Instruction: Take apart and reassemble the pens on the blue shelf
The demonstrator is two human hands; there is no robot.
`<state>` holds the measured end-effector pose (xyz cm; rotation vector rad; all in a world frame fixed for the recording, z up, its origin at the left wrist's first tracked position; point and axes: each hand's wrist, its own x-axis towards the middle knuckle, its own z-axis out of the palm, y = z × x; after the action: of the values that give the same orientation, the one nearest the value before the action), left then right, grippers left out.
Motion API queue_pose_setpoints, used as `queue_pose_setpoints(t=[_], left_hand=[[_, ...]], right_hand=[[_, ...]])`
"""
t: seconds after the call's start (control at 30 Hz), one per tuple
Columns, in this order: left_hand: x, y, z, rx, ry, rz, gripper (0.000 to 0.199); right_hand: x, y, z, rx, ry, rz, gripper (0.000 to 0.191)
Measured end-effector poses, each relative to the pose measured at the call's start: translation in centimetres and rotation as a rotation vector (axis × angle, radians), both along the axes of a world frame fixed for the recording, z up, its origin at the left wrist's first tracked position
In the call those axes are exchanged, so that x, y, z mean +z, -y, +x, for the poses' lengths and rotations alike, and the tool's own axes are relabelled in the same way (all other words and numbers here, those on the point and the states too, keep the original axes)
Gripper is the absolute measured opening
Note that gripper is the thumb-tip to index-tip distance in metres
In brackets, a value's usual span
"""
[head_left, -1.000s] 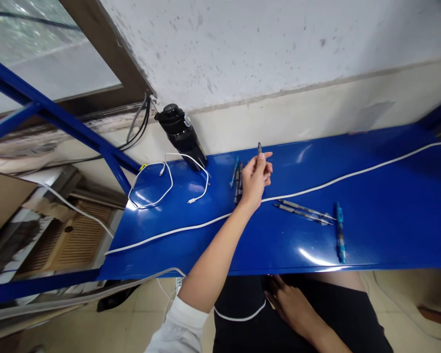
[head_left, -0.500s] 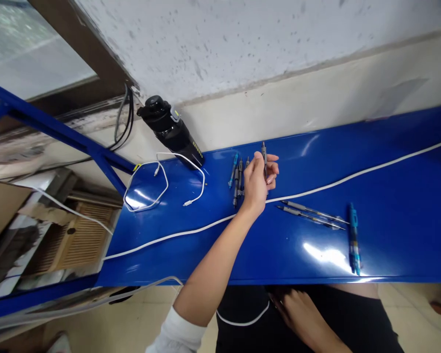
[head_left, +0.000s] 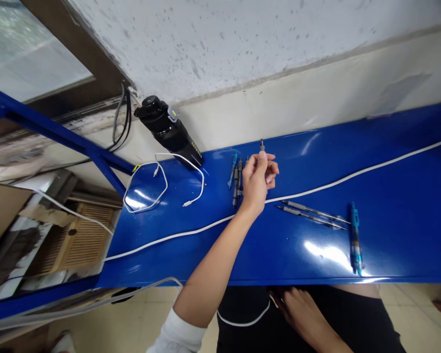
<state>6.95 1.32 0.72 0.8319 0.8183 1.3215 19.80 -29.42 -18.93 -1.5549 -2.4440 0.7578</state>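
My left hand [head_left: 257, 177] is over the blue table [head_left: 316, 260], its fingers closed on a grey pen [head_left: 262, 146] whose tip sticks out past the thumb. Just left of that hand lie several dark pens [head_left: 235, 184] and a light-blue pen [head_left: 232, 170], side by side. To its right, two clear pens with grey grips [head_left: 312, 215] rest aslant, and a thicker blue pen [head_left: 355, 239] lies beyond them. My right hand [head_left: 297, 309] is low on my lap below the table edge, its fingertips hidden in shadow.
A black bottle [head_left: 172, 135] stands by the wall at the back left. Near it a white cable [head_left: 166, 184] lies looped. Another white cable [head_left: 330, 185] crosses the table and passes under my left wrist. A blue metal frame [head_left: 77, 142] rises at the left.
The thumb and fingers of my left hand have shifted on the pen, and less of it shows now. My right hand stays on my lap. The view has moved slightly.
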Motion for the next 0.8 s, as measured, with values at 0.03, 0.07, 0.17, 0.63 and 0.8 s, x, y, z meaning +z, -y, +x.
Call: queue_pose_setpoints(t=[0.03, 0.07, 0.17, 0.63, 0.8], left_hand=[[0.01, -0.01, 0.01, -0.001, -0.001, -0.001, 0.049], [0.04, -0.02, 0.02, -0.006, -0.002, -0.002, 0.051], [0.20, -0.02, 0.01, -0.019, 0.004, -0.001, 0.055], [-0.17, -0.22, -0.11, -0.065, 0.120, 0.006, 0.052], [0.05, -0.18, -0.08, -0.020, 0.076, 0.022, 0.044]], right_hand=[[-0.06, -0.01, 0.03, 0.000, -0.012, 0.000, 0.027], [-0.08, -0.04, 0.06, -0.003, -0.024, -0.005, 0.026], [0.05, -0.19, 0.09, -0.029, -0.039, -0.032, 0.024], [0.11, 0.17, -0.07, -0.052, -0.005, -0.025, 0.028], [0.28, 0.25, 0.02, -0.092, -0.013, -0.022, 0.032]])
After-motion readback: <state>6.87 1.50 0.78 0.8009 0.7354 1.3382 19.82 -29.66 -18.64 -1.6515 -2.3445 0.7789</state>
